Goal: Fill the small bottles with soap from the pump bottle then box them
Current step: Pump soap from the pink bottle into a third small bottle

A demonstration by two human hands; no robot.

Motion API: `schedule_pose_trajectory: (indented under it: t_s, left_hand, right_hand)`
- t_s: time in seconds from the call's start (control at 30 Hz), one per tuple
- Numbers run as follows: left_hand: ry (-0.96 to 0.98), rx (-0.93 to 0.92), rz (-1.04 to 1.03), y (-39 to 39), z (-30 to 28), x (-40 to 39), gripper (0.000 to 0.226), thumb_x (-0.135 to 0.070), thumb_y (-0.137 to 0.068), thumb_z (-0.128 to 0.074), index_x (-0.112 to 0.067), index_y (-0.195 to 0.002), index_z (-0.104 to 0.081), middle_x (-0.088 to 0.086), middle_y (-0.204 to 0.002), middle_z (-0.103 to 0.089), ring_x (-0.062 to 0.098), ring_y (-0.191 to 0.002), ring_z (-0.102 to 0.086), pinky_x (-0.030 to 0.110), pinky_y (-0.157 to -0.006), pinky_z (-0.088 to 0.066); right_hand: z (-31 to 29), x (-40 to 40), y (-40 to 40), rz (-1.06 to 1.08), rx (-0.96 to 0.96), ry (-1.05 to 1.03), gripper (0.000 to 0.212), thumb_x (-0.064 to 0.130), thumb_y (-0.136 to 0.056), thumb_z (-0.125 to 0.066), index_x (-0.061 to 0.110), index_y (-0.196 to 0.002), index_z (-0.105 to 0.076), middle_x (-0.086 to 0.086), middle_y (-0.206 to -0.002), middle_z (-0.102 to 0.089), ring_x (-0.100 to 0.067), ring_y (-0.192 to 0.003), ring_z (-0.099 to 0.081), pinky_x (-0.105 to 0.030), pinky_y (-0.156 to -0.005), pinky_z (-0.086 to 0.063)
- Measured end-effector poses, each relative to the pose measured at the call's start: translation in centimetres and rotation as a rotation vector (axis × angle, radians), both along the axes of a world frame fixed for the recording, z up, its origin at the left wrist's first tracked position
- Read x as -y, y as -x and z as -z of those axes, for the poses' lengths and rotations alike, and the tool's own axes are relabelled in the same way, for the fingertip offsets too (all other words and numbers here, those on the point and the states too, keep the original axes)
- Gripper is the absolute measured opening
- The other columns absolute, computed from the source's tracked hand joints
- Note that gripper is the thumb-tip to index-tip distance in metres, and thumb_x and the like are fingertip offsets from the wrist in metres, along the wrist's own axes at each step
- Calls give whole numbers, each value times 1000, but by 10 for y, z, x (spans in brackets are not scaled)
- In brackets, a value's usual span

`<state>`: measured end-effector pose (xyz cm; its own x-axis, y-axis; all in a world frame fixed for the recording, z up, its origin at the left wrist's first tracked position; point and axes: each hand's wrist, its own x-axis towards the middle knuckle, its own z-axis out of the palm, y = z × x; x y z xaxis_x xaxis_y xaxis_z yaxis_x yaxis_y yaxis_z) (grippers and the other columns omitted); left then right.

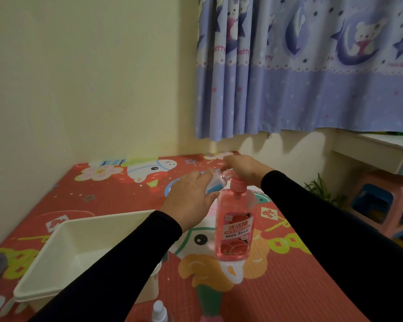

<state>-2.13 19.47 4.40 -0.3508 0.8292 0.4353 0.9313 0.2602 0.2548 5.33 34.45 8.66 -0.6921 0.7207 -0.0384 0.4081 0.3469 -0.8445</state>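
A pink pump bottle (235, 225) of soap stands upright on the patterned mat. My right hand (241, 168) rests on top of its pink pump head. My left hand (191, 201) holds a small clear bottle (220, 180) tilted against the pump's spout, just left of the pump head. A white plastic box (63, 256) sits at the lower left, partly hidden by my left sleeve; the part I see holds nothing. Another small clear bottle with a white cap (159, 312) stands at the bottom edge.
The red cartoon-print mat (277, 287) covers the work surface, which meets a cream wall at the left and back. A blue curtain (312, 66) hangs at the back right. Pink and blue plastic stools (382, 203) and a white desk (377, 149) stand to the right.
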Motion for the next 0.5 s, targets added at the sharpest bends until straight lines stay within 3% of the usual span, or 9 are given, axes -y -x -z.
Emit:
schedule_pose_trajectory:
  t_s: [0.23, 0.37, 0.43, 0.5]
  left_hand:
    - [-20, -17, 15, 3, -13, 1, 53, -40, -98, -46, -19, -145, -32, 4, -128, -48, 25, -118, -46, 34, -96, -38]
    - [-25, -6, 7, 2, -8, 0, 53, -40, -97, -47, -21, -145, -31, 3, -125, -48, 24, -115, -46, 32, -94, -36]
    - [-18, 2, 2, 2, -4, -1, 54, -40, -97, -47, -22, -146, -30, 3, -124, -48, 24, -115, -46, 32, -95, -36]
    - [-8, 2, 2, 1, -2, -1, 55, -41, -97, -46, -23, -147, -29, 3, -124, -48, 24, -116, -45, 33, -97, -37]
  right_hand:
    - [-16, -1, -3, 2, 56, -67, 44, 48, -92, -38, 16, -102, -67, -2, -102, -63, -19, -83, -55, -34, -80, -44]
    - [-11, -3, 1, 11, 0, -33, 40, 40, -94, -39, 10, -96, -65, -11, -100, -67, -14, -68, -53, -27, -67, -42]
    - [-6, 0, 2, -3, -23, 2, 35, 32, -99, -38, 6, -102, -61, -9, -86, -62, -8, -53, -50, -20, -51, -39]
    - [-2, 1, 1, -6, -31, 18, 37, 30, -101, -38, 2, -111, -59, -6, -85, -57, -10, -55, -45, -19, -48, -37]
